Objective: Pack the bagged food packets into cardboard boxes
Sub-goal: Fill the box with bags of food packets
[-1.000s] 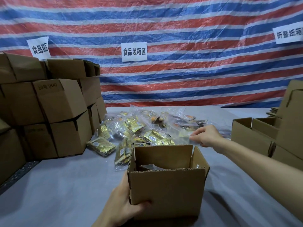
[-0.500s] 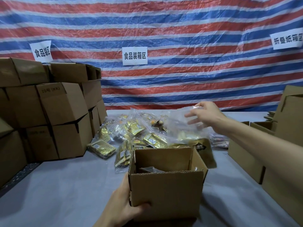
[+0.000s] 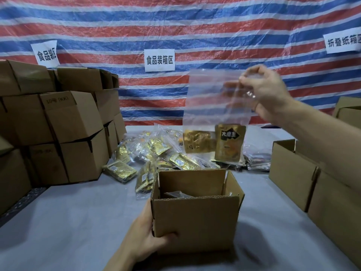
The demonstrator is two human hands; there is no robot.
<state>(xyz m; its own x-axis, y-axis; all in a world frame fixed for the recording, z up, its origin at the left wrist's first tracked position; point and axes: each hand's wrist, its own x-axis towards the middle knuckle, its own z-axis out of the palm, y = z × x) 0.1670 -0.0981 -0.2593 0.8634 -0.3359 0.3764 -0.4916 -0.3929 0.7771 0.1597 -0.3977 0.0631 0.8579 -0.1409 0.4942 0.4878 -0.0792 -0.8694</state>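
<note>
clear plastic bag [image 3: 211,102] with two gold food packets [image 3: 229,142] is pinched at its top corner by the right hand [image 3: 263,92], dangled just above the open cardboard box [image 3: 195,222] | box corner is gripped by the left hand [image 3: 148,237] | bag's probably floppy, slick, bottom-heavy, so best held by the top edge
</note>
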